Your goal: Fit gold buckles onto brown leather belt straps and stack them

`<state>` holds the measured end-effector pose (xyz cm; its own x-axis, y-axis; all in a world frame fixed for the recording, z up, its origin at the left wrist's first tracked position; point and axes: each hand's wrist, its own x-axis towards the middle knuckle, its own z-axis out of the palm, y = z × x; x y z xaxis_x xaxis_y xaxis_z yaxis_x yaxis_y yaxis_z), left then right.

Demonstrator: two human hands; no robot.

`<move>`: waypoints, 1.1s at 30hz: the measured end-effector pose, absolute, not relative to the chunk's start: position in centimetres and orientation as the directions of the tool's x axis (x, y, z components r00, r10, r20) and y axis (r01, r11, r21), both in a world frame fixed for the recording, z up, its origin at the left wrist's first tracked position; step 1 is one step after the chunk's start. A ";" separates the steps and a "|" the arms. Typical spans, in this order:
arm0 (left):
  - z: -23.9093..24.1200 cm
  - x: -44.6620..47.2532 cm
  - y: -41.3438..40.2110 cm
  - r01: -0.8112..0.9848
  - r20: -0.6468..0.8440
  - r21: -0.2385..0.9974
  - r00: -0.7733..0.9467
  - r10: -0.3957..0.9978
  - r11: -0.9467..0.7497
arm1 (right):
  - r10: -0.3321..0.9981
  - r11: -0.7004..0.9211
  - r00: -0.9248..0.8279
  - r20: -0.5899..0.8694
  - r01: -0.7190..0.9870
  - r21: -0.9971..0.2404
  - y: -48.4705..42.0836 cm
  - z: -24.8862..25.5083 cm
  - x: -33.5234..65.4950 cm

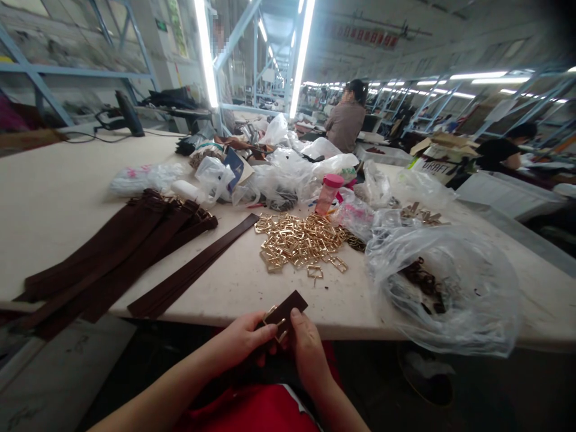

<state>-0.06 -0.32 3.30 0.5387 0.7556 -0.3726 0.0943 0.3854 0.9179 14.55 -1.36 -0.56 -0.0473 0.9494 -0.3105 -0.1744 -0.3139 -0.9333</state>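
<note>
Just off the table's front edge, my left hand (252, 333) pinches a gold buckle (281, 330). My right hand (308, 345) grips a dark brown strap (288, 306), its thumb lying on the strap near the end. The buckle sits around or against the strap; my fingers cover part of the join. Beyond my hands lies a heap of gold buckles (301, 240), with a few loose ones at its near side. Left of the heap, a small stack of flat brown straps (193, 270) rests slantwise on the table.
A large bundle of brown straps (112, 252) with buckles at its far end lies at left. At right, an open clear plastic bag (441, 288) holds dark metal pieces. A pink-lidded jar (328, 195) stands behind the buckles, before piled plastic bags (288, 168). A person (346, 120) sits farther back.
</note>
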 end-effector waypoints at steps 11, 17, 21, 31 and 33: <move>1.7 -0.4 -1.2 0.147 -0.452 0.887 0.481 0.752 0.439 | 0.961 -0.258 -0.145 -0.234 -0.172 -0.951 -1.9 -0.3 14.3; 1.4 -0.8 -1.2 0.041 -0.374 0.909 0.519 0.768 0.414 | 0.978 -0.169 -0.128 -0.162 -0.043 -0.985 -2.6 -0.7 14.1; 0.9 -0.8 -1.3 0.011 -0.400 0.891 0.494 0.772 0.454 | 0.983 -0.121 -0.143 -0.119 -0.010 -0.993 -3.0 -0.6 13.9; 2.2 -1.7 -1.7 0.006 -0.369 0.898 0.553 0.747 0.440 | 0.892 -0.404 -0.328 -0.310 -0.274 -0.873 -2.5 -0.6 13.9; 2.2 -1.9 -1.7 -0.018 -0.365 0.890 0.572 0.735 0.456 | 0.868 -0.424 -0.399 -0.296 -0.286 -0.859 -2.4 -0.1 14.1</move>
